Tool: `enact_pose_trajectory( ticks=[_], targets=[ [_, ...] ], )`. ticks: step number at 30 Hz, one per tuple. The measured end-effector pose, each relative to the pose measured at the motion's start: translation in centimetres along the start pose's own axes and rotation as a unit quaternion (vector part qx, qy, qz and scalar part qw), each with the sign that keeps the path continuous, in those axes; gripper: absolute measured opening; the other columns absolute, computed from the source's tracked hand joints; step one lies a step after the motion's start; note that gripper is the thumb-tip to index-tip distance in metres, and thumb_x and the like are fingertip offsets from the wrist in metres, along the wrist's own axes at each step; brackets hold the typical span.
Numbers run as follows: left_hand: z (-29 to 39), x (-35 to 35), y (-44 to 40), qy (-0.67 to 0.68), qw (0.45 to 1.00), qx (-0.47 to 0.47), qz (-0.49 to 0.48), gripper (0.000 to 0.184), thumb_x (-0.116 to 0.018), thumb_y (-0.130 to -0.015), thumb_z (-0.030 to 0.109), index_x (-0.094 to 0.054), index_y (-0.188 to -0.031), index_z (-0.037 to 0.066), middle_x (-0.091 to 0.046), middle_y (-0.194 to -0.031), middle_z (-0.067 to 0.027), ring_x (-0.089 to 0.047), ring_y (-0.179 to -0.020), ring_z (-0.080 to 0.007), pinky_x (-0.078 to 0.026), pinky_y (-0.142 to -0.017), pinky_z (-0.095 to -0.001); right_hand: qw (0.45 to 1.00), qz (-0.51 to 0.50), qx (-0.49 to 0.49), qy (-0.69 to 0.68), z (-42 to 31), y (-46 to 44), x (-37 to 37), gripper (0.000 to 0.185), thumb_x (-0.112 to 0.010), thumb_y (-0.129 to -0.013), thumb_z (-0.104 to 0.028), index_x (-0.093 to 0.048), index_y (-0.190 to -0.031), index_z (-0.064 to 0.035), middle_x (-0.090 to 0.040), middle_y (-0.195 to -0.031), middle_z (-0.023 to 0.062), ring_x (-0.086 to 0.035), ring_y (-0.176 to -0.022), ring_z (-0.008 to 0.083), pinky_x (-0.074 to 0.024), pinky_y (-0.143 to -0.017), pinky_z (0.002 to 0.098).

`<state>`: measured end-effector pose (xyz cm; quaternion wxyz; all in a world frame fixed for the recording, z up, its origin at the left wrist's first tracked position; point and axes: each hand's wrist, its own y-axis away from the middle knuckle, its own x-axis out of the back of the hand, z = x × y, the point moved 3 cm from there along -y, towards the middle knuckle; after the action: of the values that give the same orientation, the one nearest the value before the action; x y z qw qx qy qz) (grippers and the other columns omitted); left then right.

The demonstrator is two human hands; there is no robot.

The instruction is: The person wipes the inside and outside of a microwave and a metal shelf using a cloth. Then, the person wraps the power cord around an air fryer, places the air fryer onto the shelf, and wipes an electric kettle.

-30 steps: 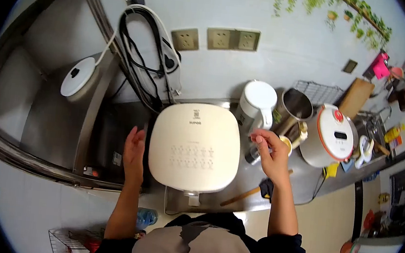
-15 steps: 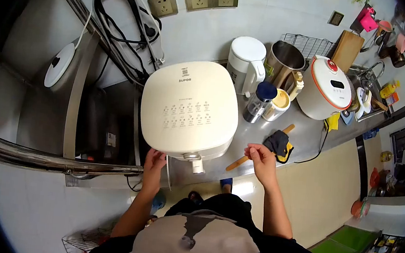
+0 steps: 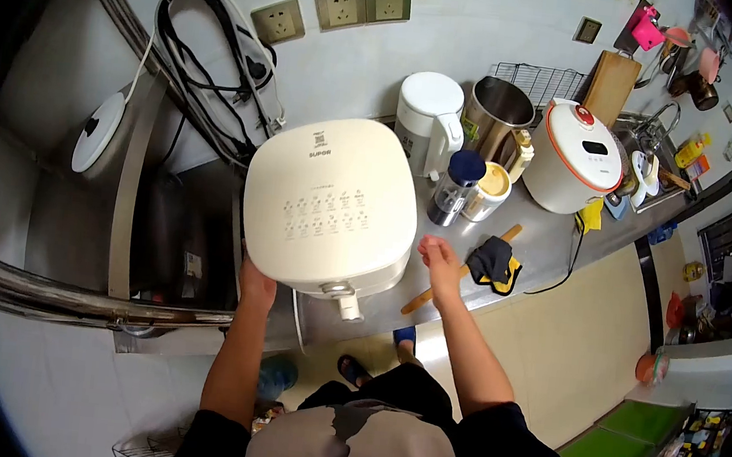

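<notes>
A cream, rounded-square appliance (image 3: 330, 203) with a printed lid and a front handle stands on the steel counter (image 3: 357, 316). At its left side is my left hand (image 3: 256, 285), its fingers hidden behind the appliance's edge. My right hand (image 3: 441, 258) is just right of the appliance, apart from it, with the fingers curled and nothing clearly visible in them. A wooden stick (image 3: 419, 301) and a dark cloth with yellow edges (image 3: 493, 263) lie near my right hand.
Behind are a white kettle (image 3: 430, 116), a steel pitcher (image 3: 501, 109), a blue-lidded jar (image 3: 455, 187), a small white cup (image 3: 488, 192) and a white-and-red cooker (image 3: 574, 156). Cables (image 3: 213, 73) hang at the left above a steel basin (image 3: 176, 237).
The view has shifted and tilted, showing more of the appliance's front. My left hand has moved behind the appliance's left edge. My right hand has moved nearer its right side.
</notes>
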<state>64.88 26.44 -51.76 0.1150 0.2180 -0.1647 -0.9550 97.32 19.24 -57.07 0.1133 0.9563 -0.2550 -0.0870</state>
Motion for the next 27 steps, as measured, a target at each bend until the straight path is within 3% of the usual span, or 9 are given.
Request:
enact_pose_trajectory(
  ticks=[4,6,8,10,12,16,22,26,27],
  targets=[
    [-0.7,-0.5,-1.4,0.066,0.996,0.057,-0.020,0.042,-0.041,-0.095,0.027,-0.040,-0.131,0.005,-0.049,-0.126,-0.0078,-0.051,-0.110,-0.0216,-0.045,-0.088,-0.0342,0.999,0.002,-0.027,0.030,3.6,-4.8,-1.9,0.041,-0.049,-0.090,-0.036,-0.057,-0.106,0.0008,-0.060,-0.087,0.0043,-0.052,-0.076,0.0151,-0.0414,-0.068,0.0271],
    [-1.9,0.7,-2.8,0.006,0.997,0.039,-0.070,0.042,-0.042,-0.095,0.028,-0.041,-0.130,0.005,-0.050,-0.125,-0.0090,-0.051,-0.109,-0.0223,-0.045,-0.088,-0.0339,0.990,-0.038,-0.133,-0.031,3.5,-5.8,-3.2,0.046,-0.046,-0.090,-0.040,-0.057,-0.109,-0.0002,-0.060,-0.090,0.0058,-0.052,-0.078,0.0173,-0.0414,-0.070,0.0284],
    [-3.4,2.0,-4.0,-0.011,0.996,0.089,-0.025,0.041,-0.044,-0.093,0.026,-0.045,-0.127,0.003,-0.050,-0.124,-0.0091,-0.051,-0.109,-0.0227,-0.046,-0.086,-0.0351,0.981,-0.061,-0.178,-0.047,4.3,-7.3,-3.9,0.050,-0.044,-0.090,-0.043,-0.055,-0.115,-0.0010,-0.060,-0.098,0.0081,-0.052,-0.083,0.0188,-0.0419,-0.073,0.0296],
    [-3.8,2.1,-4.3,-0.013,0.995,0.090,-0.029,0.040,-0.045,-0.093,0.026,-0.045,-0.126,0.003,-0.050,-0.123,-0.0097,-0.051,-0.109,-0.0234,-0.045,-0.086,-0.0356,0.971,-0.102,-0.204,-0.076,2.0,-7.0,-4.6,0.060,-0.039,-0.091,-0.048,-0.044,-0.129,-0.0019,-0.053,-0.120,0.0125,-0.051,-0.103,0.0227,-0.0408,-0.087,0.0314],
    [-4.1,2.1,-4.4,-0.018,0.996,0.087,-0.028,0.040,-0.046,-0.092,0.025,-0.045,-0.126,0.004,-0.050,-0.123,-0.0104,-0.050,-0.109,-0.0241,-0.045,-0.087,-0.0360,0.960,-0.096,-0.250,-0.082,0.6,-6.9,-5.0,0.060,-0.035,-0.093,-0.049,-0.047,-0.127,-0.0018,-0.052,-0.125,0.0137,-0.048,-0.113,0.0227,-0.0315,-0.099,0.0304],
    [-4.5,2.1,-4.1,-0.031,0.996,0.076,-0.021,0.040,-0.047,-0.091,0.024,-0.046,-0.125,0.004,-0.050,-0.122,-0.0116,-0.050,-0.109,-0.0256,-0.044,-0.088,-0.0368,0.970,-0.103,-0.205,-0.081,0.3,-6.7,-6.3,0.061,-0.033,-0.094,-0.050,-0.044,-0.129,-0.0024,-0.051,-0.127,0.0140,-0.048,-0.114,0.0234,-0.0332,-0.100,0.0321],
    [-6.1,2.2,-2.6,-0.063,0.995,0.071,-0.016,0.039,-0.049,-0.089,0.022,-0.047,-0.124,0.005,-0.050,-0.122,-0.0134,-0.049,-0.110,-0.0277,-0.043,-0.089,-0.0381,0.931,-0.185,-0.262,-0.175,1.6,-5.7,-5.8,0.064,-0.030,-0.094,-0.053,-0.040,-0.132,-0.0026,-0.049,-0.127,0.0129,-0.048,-0.114,0.0224,-0.0372,-0.097,0.0325],
    [-8.1,2.8,-0.4,-0.123,0.989,0.072,-0.024,0.039,-0.050,-0.087,0.021,-0.048,-0.123,0.005,-0.050,-0.121,-0.0147,-0.049,-0.110,-0.0292,-0.042,-0.090,-0.0389,0.956,-0.156,-0.242,-0.059,-0.9,-2.0,-2.8,0.060,-0.033,-0.093,-0.053,-0.047,-0.126,-0.0043,-0.056,-0.117,0.0103,-0.056,-0.101,0.0207,-0.0427,-0.090,0.0308],
    [-8.7,2.9,0.2,-0.149,0.986,0.070,-0.031,0.039,-0.051,-0.087,0.020,-0.048,-0.123,0.005,-0.050,-0.121,-0.0150,-0.048,-0.110,-0.0295,-0.041,-0.090,-0.0392,0.942,-0.136,-0.282,-0.117,-0.2,-1.5,-2.4,0.059,-0.033,-0.094,-0.052,-0.047,-0.126,-0.0044,-0.056,-0.116,0.0099,-0.056,-0.101,0.0207,-0.0436,-0.088,0.0312]
  ],
)
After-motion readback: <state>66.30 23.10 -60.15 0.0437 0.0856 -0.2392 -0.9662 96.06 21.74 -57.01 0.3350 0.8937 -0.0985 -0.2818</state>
